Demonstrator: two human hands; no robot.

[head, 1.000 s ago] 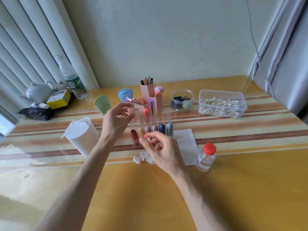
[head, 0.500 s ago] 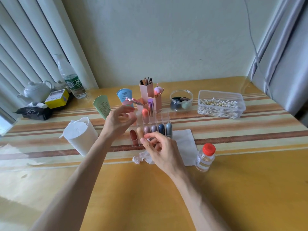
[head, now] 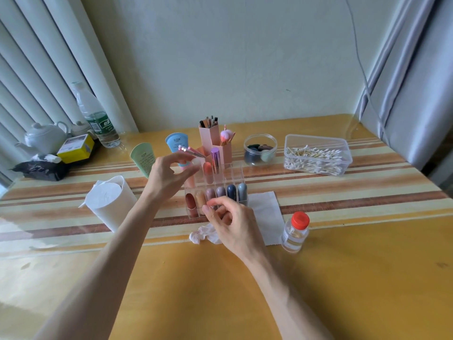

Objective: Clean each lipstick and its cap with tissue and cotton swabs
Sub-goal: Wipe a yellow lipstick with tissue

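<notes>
Whether the hands [head: 235,227] grip any lipstick [head: 210,194], unclear behind curled fingers [head: 221,201].

Corner of a home room set up for makeup. A yellow wooden table [head: 343,278] stands against a plain pale wall [head: 232,57], with pleated curtains [head: 49,69] on both sides. A clear lipstick organizer [head: 231,176] stands mid-table. Behind the organizer are pink brush holders [head: 209,138]. Far to its left are a white teapot [head: 44,137] and a water bottle [head: 95,116]. To its right is a tub of cotton swabs [head: 316,155].
</notes>
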